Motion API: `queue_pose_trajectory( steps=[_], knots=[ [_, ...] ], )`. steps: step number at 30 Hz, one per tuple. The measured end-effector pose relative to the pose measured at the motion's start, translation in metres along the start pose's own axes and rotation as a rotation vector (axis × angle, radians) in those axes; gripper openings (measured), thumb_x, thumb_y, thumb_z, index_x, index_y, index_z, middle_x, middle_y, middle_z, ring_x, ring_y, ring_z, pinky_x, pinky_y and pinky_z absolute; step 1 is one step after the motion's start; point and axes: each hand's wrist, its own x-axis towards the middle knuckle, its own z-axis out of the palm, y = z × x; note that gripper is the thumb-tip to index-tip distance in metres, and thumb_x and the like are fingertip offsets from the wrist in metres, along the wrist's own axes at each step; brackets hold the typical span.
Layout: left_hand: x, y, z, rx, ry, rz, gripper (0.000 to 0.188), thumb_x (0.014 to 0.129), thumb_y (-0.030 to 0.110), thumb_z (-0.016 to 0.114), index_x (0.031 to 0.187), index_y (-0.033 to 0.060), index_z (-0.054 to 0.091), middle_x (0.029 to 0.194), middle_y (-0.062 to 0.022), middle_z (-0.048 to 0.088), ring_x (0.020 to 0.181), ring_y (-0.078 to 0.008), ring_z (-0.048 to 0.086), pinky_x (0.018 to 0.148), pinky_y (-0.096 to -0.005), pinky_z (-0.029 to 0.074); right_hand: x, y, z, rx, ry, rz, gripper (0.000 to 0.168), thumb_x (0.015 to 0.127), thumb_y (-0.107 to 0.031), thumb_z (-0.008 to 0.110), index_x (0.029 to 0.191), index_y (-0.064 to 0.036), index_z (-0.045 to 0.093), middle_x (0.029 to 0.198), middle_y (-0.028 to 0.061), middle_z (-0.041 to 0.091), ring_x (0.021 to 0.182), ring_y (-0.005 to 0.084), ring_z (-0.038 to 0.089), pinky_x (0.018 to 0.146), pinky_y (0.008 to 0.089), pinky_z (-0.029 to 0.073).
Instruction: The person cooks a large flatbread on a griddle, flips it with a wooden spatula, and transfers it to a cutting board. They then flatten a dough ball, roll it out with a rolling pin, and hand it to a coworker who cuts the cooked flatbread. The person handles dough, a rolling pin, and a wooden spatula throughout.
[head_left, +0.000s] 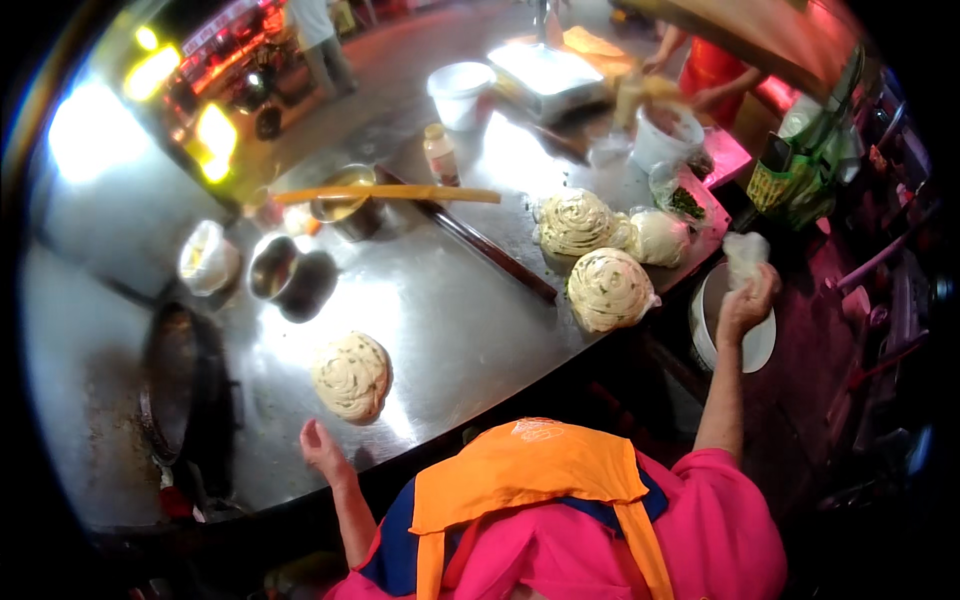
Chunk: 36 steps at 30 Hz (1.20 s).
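Observation:
My right hand (750, 300) grips a crumpled clear plastic bag (746, 253) above a white bucket (759, 346) beside the counter. Over the counter's front edge, my left hand (324, 448) is raised with nothing in it, thumb apart from the fingers. Just beyond it, a flat round of dough with green flecks (351, 376) lies on the metal counter (480, 337). Two coiled dough rounds, one nearer (611, 290) and one farther (576, 221), sit at the right, next to a smooth dough lump (660, 237).
A dark round pan (171, 382) stands at the left, near a metal pot (274, 268) and a plastic-lined container (208, 259). A dark wooden rod (487, 255) crosses the counter. Farther back are a bottle (441, 155) and white tubs (460, 94). Another person (712, 82) stands across the counter.

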Motion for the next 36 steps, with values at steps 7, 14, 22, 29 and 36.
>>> queue_pose_trajectory(
  steps=[7, 14, 22, 29, 36],
  knots=[
    [-0.034, -0.012, -0.008, 0.235, 0.009, 0.023, 0.025, 0.099, 0.011, 0.059, 0.119, -0.0029, 0.06, 0.114, -0.0125, 0.065, 0.106, -0.0207, 0.061, 0.096, -0.034, 0.047, -0.027, 0.091, 0.022, -0.784, -0.92, 0.749, 0.05, 0.084, -0.018, 0.069, 0.131, -0.008, 0.06, 0.143, 0.0289, 0.047, 0.132, 0.0444, 0.046, 0.11, 0.0474, 0.04],
    [-0.002, -0.036, -0.015, 1.02, -0.112, 0.226, 0.053, 0.101, 0.025, 0.048, 0.146, -0.0021, 0.04, 0.15, -0.0226, 0.042, 0.141, -0.0352, 0.037, 0.116, -0.0474, 0.026, -0.105, -0.029, 0.056, 0.018, -0.573, 0.159, 0.038, 0.091, -0.017, 0.063, 0.124, 0.001, 0.063, 0.138, 0.0254, 0.054, 0.126, 0.0399, 0.054, 0.104, 0.0451, 0.044],
    [0.085, -0.052, -0.007, 1.195, -0.312, 0.446, 0.059, 0.101, 0.026, 0.037, 0.152, -0.0013, 0.029, 0.161, -0.0189, 0.025, 0.151, -0.0312, 0.018, 0.122, -0.0518, 0.007, -0.155, -0.377, 0.085, 0.737, -1.005, -0.519, 0.039, 0.084, -0.008, 0.07, 0.122, -0.006, 0.066, 0.128, 0.0132, 0.065, 0.117, 0.0308, 0.062, 0.099, 0.0402, 0.05],
    [0.125, -0.025, -0.004, 1.135, -0.46, 0.469, 0.056, 0.102, 0.025, 0.038, 0.151, -0.0021, 0.032, 0.158, -0.0175, 0.032, 0.15, -0.0309, 0.022, 0.122, -0.0539, 0.004, -0.218, -0.635, 0.207, 1.057, -1.072, -0.917, 0.072, 0.081, -0.02, 0.077, 0.143, -0.002, 0.046, 0.143, 0.017, 0.052, 0.134, 0.0334, 0.047, 0.114, 0.0416, 0.037],
    [0.131, -0.021, -0.012, 0.994, -0.454, 0.448, 0.062, 0.097, 0.026, 0.041, 0.15, -0.0041, 0.033, 0.159, -0.019, 0.03, 0.151, -0.0325, 0.018, 0.121, -0.0584, -0.004, -0.278, -0.72, 0.298, 0.306, -1.293, -1.126, 0.019, 0.078, -0.021, 0.066, 0.09, -0.009, 0.075, 0.096, 0.0089, 0.072, 0.098, 0.0315, 0.068, 0.084, 0.0409, 0.054]
  ],
)
